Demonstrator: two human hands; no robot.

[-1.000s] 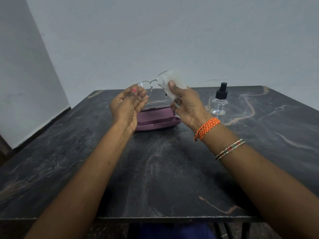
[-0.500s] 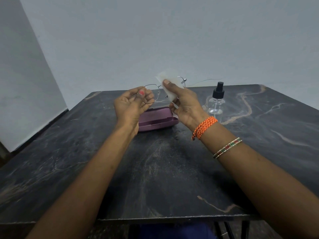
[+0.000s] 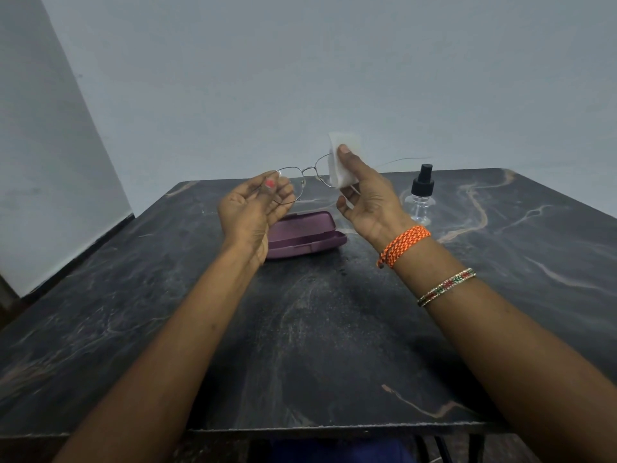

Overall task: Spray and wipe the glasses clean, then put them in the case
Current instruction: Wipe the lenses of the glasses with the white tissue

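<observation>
Thin metal-framed glasses [image 3: 307, 171] are held up above the far part of the table. My left hand [image 3: 253, 208] pinches the left lens rim between thumb and fingers. My right hand [image 3: 364, 195] pinches a white wipe [image 3: 337, 163] folded over the right lens, thumb on the near side. One temple arm sticks out to the right behind the wipe. A purple glasses case [image 3: 300, 233] lies open on the table below my hands. A clear spray bottle [image 3: 420, 198] with a black cap stands to the right of my right hand.
The dark marbled table [image 3: 300, 329] stretches from the near edge to a pale wall. A wall corner and floor strip lie at the left. Bracelets circle my right wrist.
Both hands and the glasses have risen slightly; the wipe in my right hand has shifted across the right lens. Case and bottle have stayed put.
</observation>
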